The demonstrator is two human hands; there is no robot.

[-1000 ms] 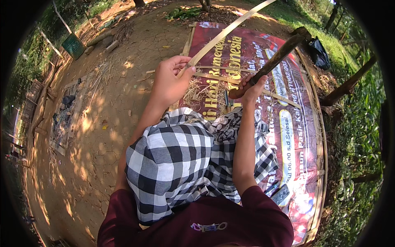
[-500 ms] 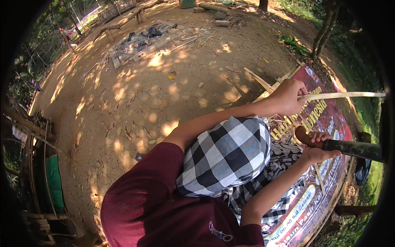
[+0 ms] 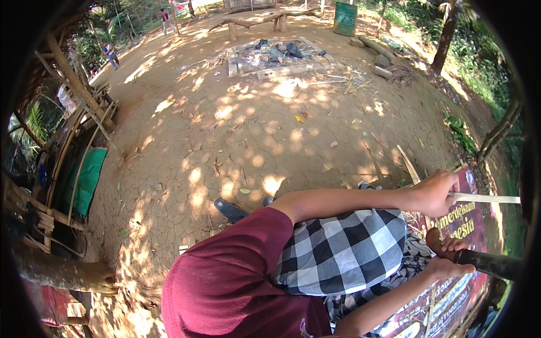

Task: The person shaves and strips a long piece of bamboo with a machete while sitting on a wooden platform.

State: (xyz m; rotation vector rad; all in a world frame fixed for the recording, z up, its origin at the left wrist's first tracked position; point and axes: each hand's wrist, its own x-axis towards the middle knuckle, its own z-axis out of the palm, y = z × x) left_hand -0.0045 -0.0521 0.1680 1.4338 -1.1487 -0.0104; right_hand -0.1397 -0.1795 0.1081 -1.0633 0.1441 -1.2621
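Strip, in the head view: one pale, narrow length at the right, its near end in the left hand, the rest passing over the banner toward the dark rim, where its far end cannot be made out. The left fingers are closed on it, drawn tight together. The right hand holds the knife, its fingers wrapped around the part where the brown handle meets the dark blade. The blade lies below the strip in the view and apart from it, so no cut seems under way.

As to progress, the strip looks already thinned and is pale on the side that shows, which suggests that some cutting is done. Its surface is too small to tell whether it is even along its length, so how much is left cannot be judged; both being in hand suggests unfinished work. Another pale piece lies beyond the left forearm, untouched, near the checked cloth.
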